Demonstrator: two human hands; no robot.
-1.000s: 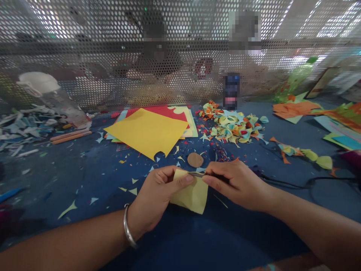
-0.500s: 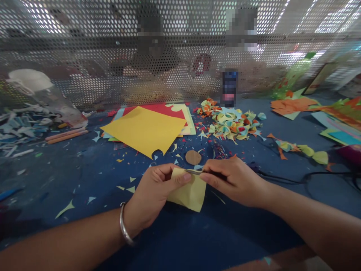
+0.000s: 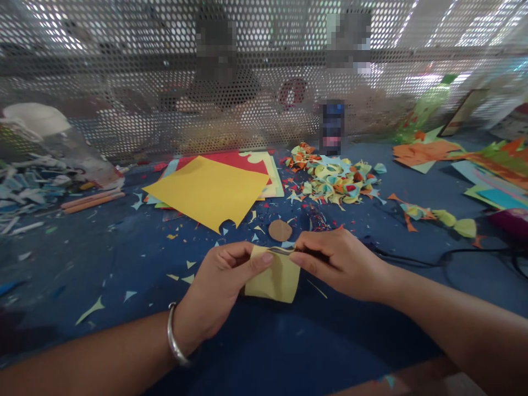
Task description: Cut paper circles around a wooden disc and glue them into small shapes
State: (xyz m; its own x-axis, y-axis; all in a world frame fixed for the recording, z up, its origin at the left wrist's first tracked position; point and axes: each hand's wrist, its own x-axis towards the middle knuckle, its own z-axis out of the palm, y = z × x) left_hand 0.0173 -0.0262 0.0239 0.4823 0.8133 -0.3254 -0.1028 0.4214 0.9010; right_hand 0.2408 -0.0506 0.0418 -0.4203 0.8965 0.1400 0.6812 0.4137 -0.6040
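Note:
My left hand [image 3: 223,283], a metal bangle on its wrist, pinches a small pale yellow paper piece [image 3: 274,278] between thumb and fingers. My right hand [image 3: 334,258] is closed on small scissors [image 3: 284,250], whose thin blades lie along the paper's top edge. Both hands hover just above the blue table [image 3: 124,258]. A small brown disc [image 3: 280,230] lies on the table just beyond the paper.
A yellow sheet [image 3: 206,190] lies on red and pale sheets behind. A heap of coloured paper cuttings [image 3: 336,179] sits back right, more sheets [image 3: 490,176] at far right. A black cable [image 3: 445,256] runs right. A perforated metal screen [image 3: 124,82] stands behind, with people beyond it.
Both hands with the paper and scissors have shifted slightly; the grip is unchanged. The view has tilted a little.

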